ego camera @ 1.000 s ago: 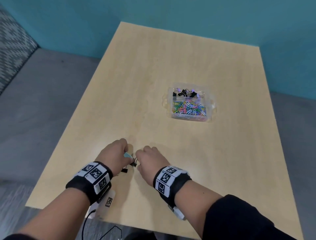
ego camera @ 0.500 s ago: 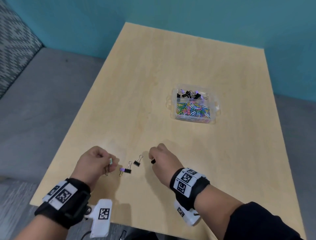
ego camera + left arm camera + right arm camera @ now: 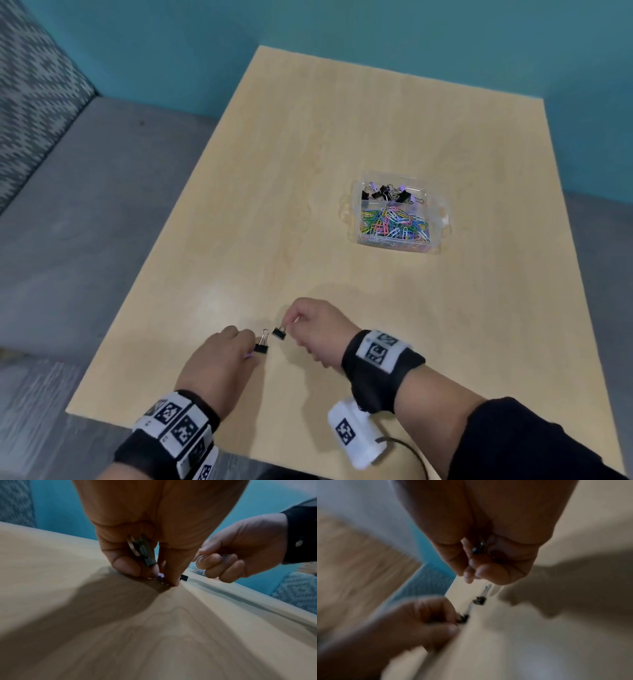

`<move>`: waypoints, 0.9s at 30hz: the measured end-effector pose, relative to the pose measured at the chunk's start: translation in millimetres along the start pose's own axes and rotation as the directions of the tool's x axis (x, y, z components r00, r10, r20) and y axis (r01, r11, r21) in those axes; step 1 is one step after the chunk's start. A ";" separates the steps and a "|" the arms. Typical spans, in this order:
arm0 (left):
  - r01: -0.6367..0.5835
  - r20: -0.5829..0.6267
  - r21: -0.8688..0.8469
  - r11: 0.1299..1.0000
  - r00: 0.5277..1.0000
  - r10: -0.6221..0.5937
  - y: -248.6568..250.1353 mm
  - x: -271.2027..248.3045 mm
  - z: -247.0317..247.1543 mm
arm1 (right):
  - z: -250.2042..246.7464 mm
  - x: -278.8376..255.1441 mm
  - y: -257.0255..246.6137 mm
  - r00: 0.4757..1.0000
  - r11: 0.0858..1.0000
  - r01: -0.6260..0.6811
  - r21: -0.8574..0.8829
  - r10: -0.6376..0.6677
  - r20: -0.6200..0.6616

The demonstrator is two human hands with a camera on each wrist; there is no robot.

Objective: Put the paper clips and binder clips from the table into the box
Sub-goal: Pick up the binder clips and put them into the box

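Note:
Two black binder clips lie near the table's front edge. My left hand (image 3: pixel 247 346) has its fingertips down on the nearer binder clip (image 3: pixel 261 348), which has a purple part. The left wrist view shows another dark clip (image 3: pixel 143 551) tucked under that hand's curled fingers. My right hand (image 3: pixel 291 321) pinches the wire handle of the other binder clip (image 3: pixel 279 333). In the blurred right wrist view something small and metallic (image 3: pixel 479 547) sits in its palm. The clear plastic box (image 3: pixel 442 219) stands farther back to the right, with black binder clips at its far end and coloured paper clips nearer.
The light wooden table (image 3: pixel 308 164) reaches back to a teal wall (image 3: pixel 376 31). Grey floor (image 3: pixel 68 222) lies to the left, with a patterned cushion (image 3: pixel 30 89) at the far left. Both wrists wear black bands with white marker tags.
Both hands have come back together over the two clips on the table. The left hand moved right onto the nearer clip; the right hand moved left and took the other clip's handle.

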State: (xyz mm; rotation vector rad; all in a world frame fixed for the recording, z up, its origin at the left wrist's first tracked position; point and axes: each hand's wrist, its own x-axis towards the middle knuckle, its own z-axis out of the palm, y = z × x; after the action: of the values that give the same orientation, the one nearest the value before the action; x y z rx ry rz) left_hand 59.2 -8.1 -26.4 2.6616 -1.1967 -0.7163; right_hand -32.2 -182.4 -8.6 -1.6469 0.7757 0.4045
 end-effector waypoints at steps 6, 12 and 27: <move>0.093 0.002 -0.072 0.993 0.996 -0.093 4.5 -1.7 -3.4 | 4.1 17.9 0.9 0.913 0.494 0.395 -0.775 -0.308 0.269; 0.280 0.023 -0.260 0.924 0.959 -0.284 0.2 16.1 -21.9 | 1.4 23.0 9.1 0.894 0.403 0.435 -0.805 -0.303 0.330; 0.161 0.082 -0.117 0.980 0.985 -0.152 8.8 2.4 -8.2 | -17.8 28.7 21.2 0.853 0.437 0.509 -0.742 -0.372 0.366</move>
State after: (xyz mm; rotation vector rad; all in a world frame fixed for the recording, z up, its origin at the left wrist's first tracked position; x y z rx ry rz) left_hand 58.6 -16.3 -17.3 2.6687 -0.9319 -0.8881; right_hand -28.8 -208.5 -38.5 -2.5884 -0.0746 0.5416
